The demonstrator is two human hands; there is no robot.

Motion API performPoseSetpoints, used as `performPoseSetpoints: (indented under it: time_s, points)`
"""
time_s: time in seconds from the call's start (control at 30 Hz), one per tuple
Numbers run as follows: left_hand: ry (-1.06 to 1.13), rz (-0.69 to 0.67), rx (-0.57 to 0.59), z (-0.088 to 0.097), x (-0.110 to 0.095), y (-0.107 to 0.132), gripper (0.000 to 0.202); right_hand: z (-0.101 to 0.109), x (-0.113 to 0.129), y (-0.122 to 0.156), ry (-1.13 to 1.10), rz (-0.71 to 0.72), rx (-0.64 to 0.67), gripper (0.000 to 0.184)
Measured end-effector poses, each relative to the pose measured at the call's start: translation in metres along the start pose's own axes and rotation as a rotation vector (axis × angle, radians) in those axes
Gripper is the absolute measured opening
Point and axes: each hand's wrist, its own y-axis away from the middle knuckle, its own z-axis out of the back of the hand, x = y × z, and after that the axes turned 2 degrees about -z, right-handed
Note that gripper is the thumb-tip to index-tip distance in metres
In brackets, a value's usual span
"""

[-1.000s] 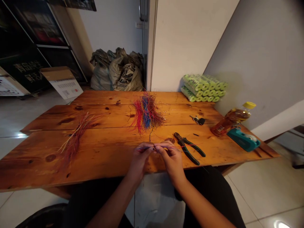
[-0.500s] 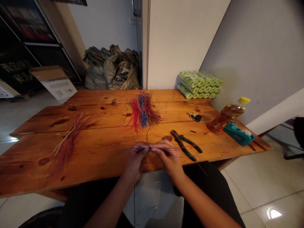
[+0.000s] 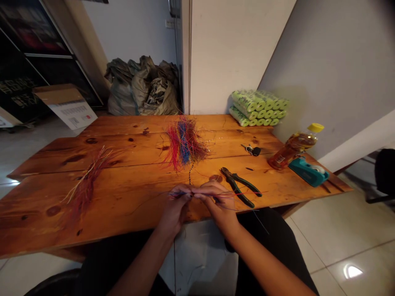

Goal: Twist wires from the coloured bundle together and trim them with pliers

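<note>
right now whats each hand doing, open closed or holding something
Left hand: closed, pinching thin wires at the fingertips.
Right hand: closed, pinching the same wires beside the left.

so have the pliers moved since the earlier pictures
No: against the dark knot in the table, the pliers lie in the same spot; the whole view has shifted instead.

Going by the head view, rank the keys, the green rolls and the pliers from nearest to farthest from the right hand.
1. Pliers: just beside the right hand, on its right.
2. Keys: farther back, also to the right.
3. Green rolls: stacked toward the table's back edge.
</note>
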Motion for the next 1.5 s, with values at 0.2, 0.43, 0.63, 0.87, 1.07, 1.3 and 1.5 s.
performPoseSetpoints:
  time_s: [0.2,0.43,0.63,0.87,1.07,1.3,1.5]
  points:
    - [-0.042,0.001,-0.038,0.0,0.0,0.0,0.022,-0.001,-0.003,0.001,-0.008,-0.041,-0.008,0.011]
    - [-0.16,-0.082,-0.09,-0.005,0.0,0.001,0.014,-0.003,-0.013,0.0,-0.087,-0.227,-0.099,0.005]
    - [-0.299,-0.157,-0.11,-0.007,-0.001,0.003,0.011,-0.01,-0.019,-0.001,-0.271,-0.442,-0.137,0.011]
    - [-0.446,-0.181,-0.055,-0.006,-0.004,0.001,0.008,-0.012,-0.025,0.001,-0.404,-0.563,-0.157,0.02]
    - [-0.689,-0.387,0.039,0.002,-0.015,-0.001,0.005,-0.014,-0.018,0.004,-0.588,-0.779,-0.072,0.028]
    - [-0.556,-0.423,-0.108,0.004,-0.025,-0.007,0.005,0.005,-0.007,-0.008,-0.547,-0.845,0.01,0.024]
    - [-0.026,-0.382,-0.427,0.021,-0.048,-0.025,0.008,0.049,-0.04,-0.024,-0.292,-0.629,-0.216,0.03]
